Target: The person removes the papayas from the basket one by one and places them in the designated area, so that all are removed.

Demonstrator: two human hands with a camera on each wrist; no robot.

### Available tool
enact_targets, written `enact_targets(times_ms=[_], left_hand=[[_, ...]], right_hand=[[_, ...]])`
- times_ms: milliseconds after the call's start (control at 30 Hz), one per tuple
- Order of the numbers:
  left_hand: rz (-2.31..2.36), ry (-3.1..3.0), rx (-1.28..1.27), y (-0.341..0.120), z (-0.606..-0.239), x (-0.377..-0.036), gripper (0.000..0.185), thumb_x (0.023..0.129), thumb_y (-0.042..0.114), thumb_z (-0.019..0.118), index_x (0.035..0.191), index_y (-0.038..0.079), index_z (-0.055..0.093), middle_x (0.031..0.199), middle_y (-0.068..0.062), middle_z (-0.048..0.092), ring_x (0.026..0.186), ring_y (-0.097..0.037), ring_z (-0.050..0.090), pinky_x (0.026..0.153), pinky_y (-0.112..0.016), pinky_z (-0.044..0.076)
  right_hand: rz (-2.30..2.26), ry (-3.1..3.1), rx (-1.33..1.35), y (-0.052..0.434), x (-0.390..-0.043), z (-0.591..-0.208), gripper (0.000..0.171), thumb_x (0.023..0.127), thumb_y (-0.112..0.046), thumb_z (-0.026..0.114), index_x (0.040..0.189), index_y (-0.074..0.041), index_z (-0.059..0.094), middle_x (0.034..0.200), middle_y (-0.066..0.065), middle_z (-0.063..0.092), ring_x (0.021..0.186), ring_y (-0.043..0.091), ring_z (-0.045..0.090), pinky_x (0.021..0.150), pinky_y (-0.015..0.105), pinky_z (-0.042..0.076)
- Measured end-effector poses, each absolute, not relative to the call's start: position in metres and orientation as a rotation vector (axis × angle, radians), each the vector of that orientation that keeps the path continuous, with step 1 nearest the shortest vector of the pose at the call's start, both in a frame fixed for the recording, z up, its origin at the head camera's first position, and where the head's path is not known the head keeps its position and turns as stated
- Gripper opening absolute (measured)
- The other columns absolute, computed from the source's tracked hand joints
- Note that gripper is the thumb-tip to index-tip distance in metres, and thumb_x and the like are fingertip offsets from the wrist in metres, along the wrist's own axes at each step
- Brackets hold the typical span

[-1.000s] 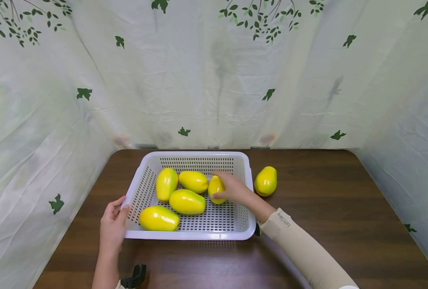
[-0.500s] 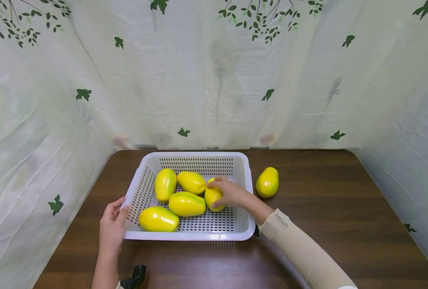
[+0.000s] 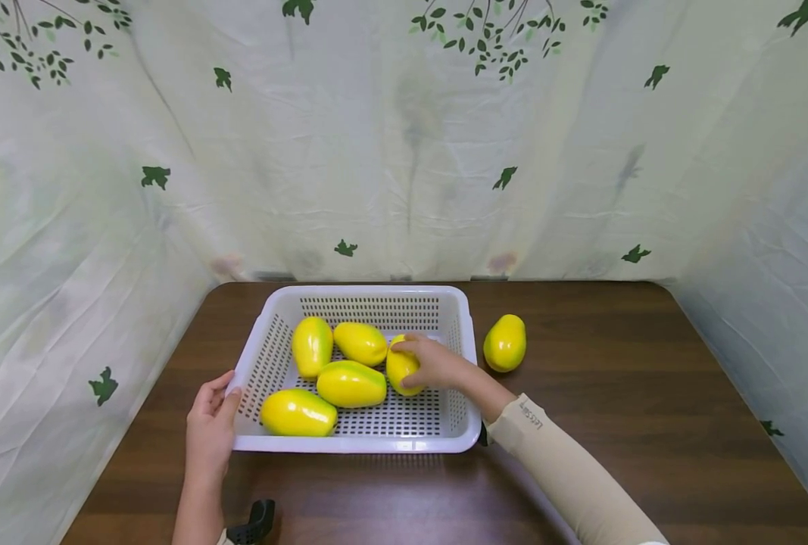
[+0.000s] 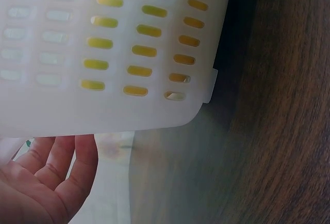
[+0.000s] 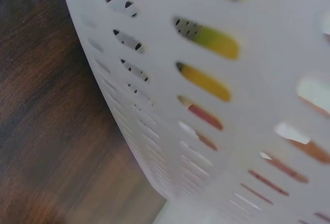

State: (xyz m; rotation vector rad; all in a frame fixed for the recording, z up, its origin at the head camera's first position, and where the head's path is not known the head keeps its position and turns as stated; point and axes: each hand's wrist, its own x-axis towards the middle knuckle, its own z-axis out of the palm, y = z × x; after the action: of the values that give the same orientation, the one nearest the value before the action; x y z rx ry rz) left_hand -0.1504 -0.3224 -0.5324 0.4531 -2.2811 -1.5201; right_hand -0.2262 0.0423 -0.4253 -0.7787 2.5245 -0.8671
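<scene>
In the head view, a white perforated plastic basket point(image 3: 359, 444) stands on the table with several glossy yellow mangoes in it, one of them at the near left point(image 3: 298, 413). My left hand point(image 3: 211, 420) grips the basket's left rim, thumb on top; the left wrist view shows its fingers point(image 4: 85, 165) bent behind the rim. Inside the basket, at the right, my right hand point(image 3: 438, 363) holds a mango point(image 3: 398, 371) with thumb and fingers around it. The right wrist view faces the basket wall point(image 5: 154, 80), so that hand shows only through the slots.
One more mango point(image 3: 504, 344) lies on the brown wooden table point(image 3: 615, 393), just right of the basket. A pale curtain point(image 3: 390, 151) with leaf prints surrounds the table at the back and sides.
My right hand has shifted the mango slightly toward the near side and left within the basket, mostly in the first half second. The left hand stays on the rim.
</scene>
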Motion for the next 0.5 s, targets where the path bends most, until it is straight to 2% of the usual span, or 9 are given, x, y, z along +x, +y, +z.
enact_targets(times_ms=[300, 500], left_hand=[[-1.530, -2.275, 0.455, -0.3230, -0.5337, -0.1508, 0.041, 0.090, 0.045, 0.045, 0.129, 0.032, 0.045, 0.118, 0.001, 0.054, 0.098, -0.015, 0.053, 0.075, -0.015, 0.045], [-1.533, -2.283, 0.464, -0.3220, -0.5328, -0.1505, 0.042, 0.089, 0.046, 0.045, 0.129, 0.033, 0.045, 0.118, 0.002, 0.053, 0.098, -0.014, 0.054, 0.076, -0.015, 0.045]], right_hand=[[-0.962, 2.555, -0.782, 0.0448, -0.2281, -0.4259, 0.057, 0.076, -0.019, 0.070, 0.129, -0.011, 0.050, 0.139, 0.014, 0.033, 0.124, 0.028, 0.033, 0.100, 0.042, 0.028], [-1.125, 2.525, -0.751, 0.0464, -0.2268, -0.4249, 0.056, 0.076, -0.017, 0.071, 0.128, -0.012, 0.050, 0.138, 0.012, 0.033, 0.123, 0.026, 0.033, 0.098, 0.041, 0.032]])
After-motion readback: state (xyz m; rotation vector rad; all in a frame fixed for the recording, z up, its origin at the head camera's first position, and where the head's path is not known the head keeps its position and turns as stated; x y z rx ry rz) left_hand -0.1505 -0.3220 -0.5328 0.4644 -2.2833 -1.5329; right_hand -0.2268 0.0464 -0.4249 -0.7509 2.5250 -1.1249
